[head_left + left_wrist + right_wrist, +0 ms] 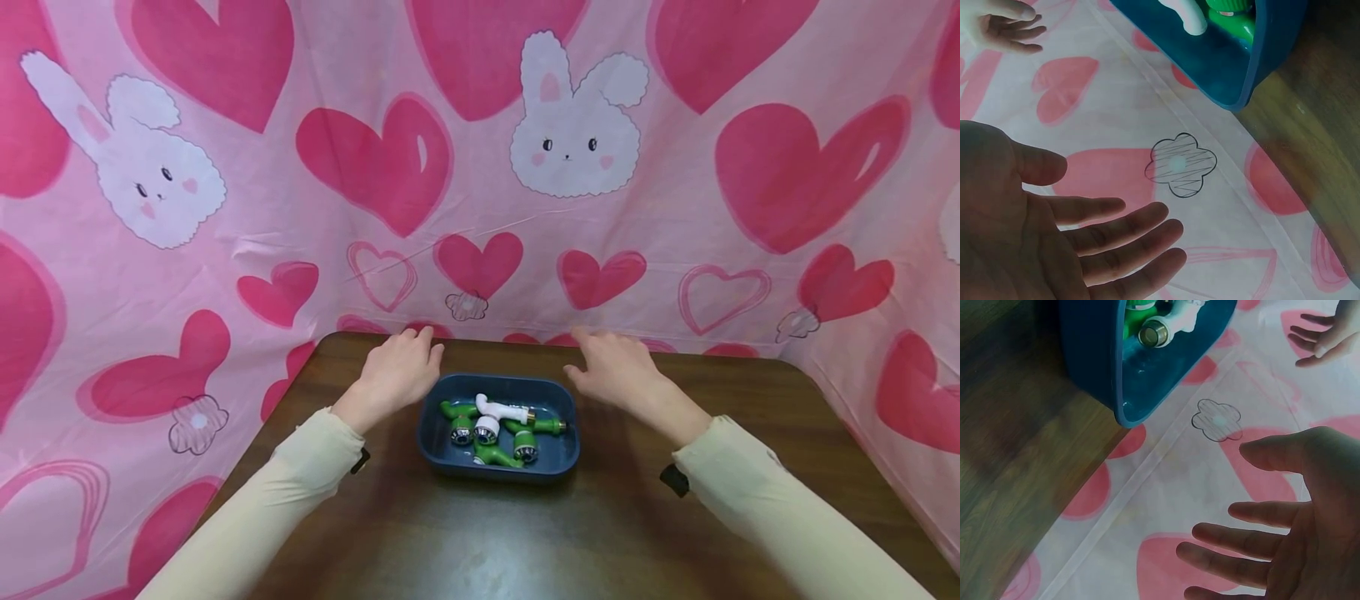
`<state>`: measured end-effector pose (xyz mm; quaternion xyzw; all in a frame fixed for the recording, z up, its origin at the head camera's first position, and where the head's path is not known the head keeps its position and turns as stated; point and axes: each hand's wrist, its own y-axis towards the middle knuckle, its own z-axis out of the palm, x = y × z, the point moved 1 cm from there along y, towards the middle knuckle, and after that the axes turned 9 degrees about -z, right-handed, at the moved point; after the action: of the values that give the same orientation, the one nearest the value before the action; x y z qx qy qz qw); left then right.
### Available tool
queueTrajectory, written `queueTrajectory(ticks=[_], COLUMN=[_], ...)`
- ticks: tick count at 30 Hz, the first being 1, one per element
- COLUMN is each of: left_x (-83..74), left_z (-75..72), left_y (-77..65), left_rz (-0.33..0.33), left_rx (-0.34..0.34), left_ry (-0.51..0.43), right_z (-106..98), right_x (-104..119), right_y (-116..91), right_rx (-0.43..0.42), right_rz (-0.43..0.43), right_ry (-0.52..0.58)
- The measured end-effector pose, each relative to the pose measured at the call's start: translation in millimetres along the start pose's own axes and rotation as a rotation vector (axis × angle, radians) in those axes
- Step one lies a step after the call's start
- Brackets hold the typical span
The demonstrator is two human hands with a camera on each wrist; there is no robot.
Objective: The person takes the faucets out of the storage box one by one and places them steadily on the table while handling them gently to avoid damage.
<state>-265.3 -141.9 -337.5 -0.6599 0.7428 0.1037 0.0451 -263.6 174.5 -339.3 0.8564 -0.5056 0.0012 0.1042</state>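
Both hands are raised on either side of a dark blue plastic basin (498,474), with nothing in them. My left hand (399,364) is near the basin's far left corner, its fingers relaxed and spread in the left wrist view. Past the far right corner is my right hand (617,367), its thumb apart from the loosely straight fingers. In the basin lie a white tap (497,410) and several green taps (495,454), piled loosely, with round chrome-ringed ends. A threaded metal end of the white tap (1155,334) shows in the right wrist view.
The basin stands on a brown wooden table (510,542) with rounded far corners. Right behind the table's far edge hangs a pink cloth (480,200) printed with hearts and rabbits, which also runs along the left and right sides.
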Motion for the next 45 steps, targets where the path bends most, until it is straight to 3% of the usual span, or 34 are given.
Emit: queueTrajectory(ticks=[33, 45], left_x=[16.7, 27.1], left_z=[9.6, 18.7], left_y=[-3.8, -7.0], left_rz=[-0.053, -0.076], left_rx=[0.049, 0.161], left_ry=[-0.004, -0.005], right_z=[6.5, 11.1], right_x=[5.4, 11.4], right_y=[6.1, 6.1], right_rx=[0.030, 0.015], right_rz=[-0.044, -0.081], right_ry=[-0.019, -0.017])
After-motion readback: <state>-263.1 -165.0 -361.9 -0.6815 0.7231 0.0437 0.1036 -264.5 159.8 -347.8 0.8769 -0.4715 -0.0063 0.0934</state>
